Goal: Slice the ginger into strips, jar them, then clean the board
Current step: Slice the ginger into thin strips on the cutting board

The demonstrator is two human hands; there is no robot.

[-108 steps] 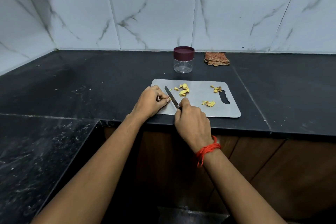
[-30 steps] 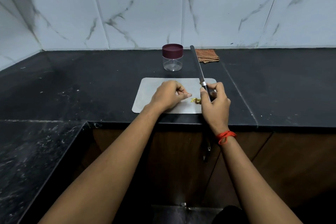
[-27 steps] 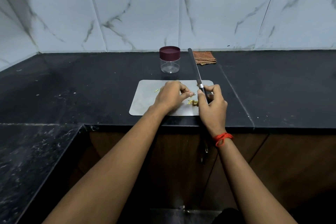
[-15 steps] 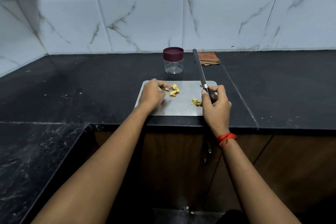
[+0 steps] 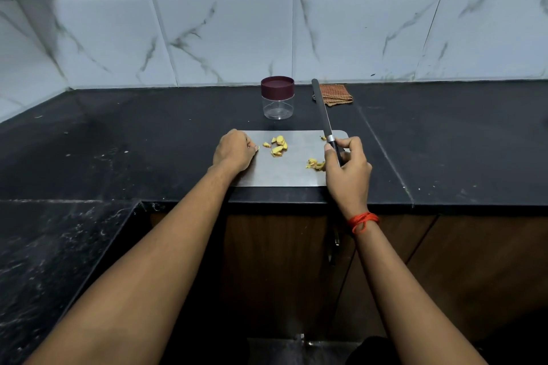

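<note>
A grey cutting board (image 5: 284, 176) lies at the counter's front edge. On it are a small pile of yellow ginger pieces (image 5: 278, 147), a second pile (image 5: 314, 163) beside my right hand, and one bit at the far right. My left hand (image 5: 234, 151) rests on the board's left end, fingers curled, pinching a tiny ginger piece at its tips. My right hand (image 5: 348, 170) grips the black handle of a knife (image 5: 322, 112), whose blade points up and away over the board's right end.
A clear jar with a maroon lid (image 5: 277, 97) stands closed just behind the board. A folded brown cloth (image 5: 338, 94) lies by the tiled wall to its right. The black counter (image 5: 459, 142) turns a corner on the left.
My left hand slid from the board's middle to its left end, uncovering the ginger pile. My right hand went from cutting to holding the knife raised at the board's right.
</note>
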